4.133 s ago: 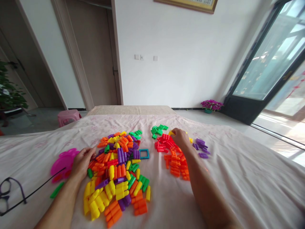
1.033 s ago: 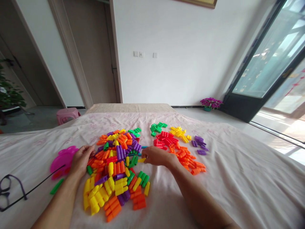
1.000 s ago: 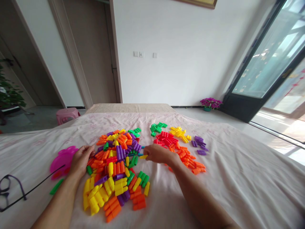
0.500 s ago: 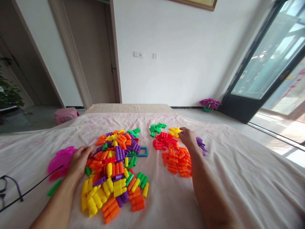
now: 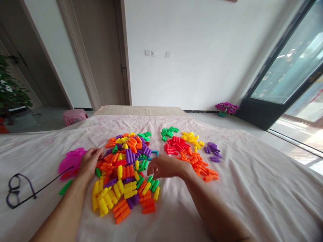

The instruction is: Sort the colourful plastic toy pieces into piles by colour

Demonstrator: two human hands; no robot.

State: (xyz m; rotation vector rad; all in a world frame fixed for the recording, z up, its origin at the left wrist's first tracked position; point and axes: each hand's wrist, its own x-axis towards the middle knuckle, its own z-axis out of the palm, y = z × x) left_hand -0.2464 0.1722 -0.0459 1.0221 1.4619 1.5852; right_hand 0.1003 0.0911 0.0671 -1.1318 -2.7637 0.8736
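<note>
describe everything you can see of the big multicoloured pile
The multicoloured pile is a loose heap of glossy, plastic-looking pieces in orange, yellow, purple, green and red, many like joined tubes, at various angles. It rests on the pale cloth between the left hand and right hand, each close to one side; whether either touches it is unclear.

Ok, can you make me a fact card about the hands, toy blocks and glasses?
Left hand: by the left edge of the mixed block pile
Right hand: fingers curled, near the pile's right side; grip hidden
Single-colour groups: green blocks, red blocks, yellow blocks, orange blocks, purple blocks
Left side: eyeglasses on the floral cloth
</note>
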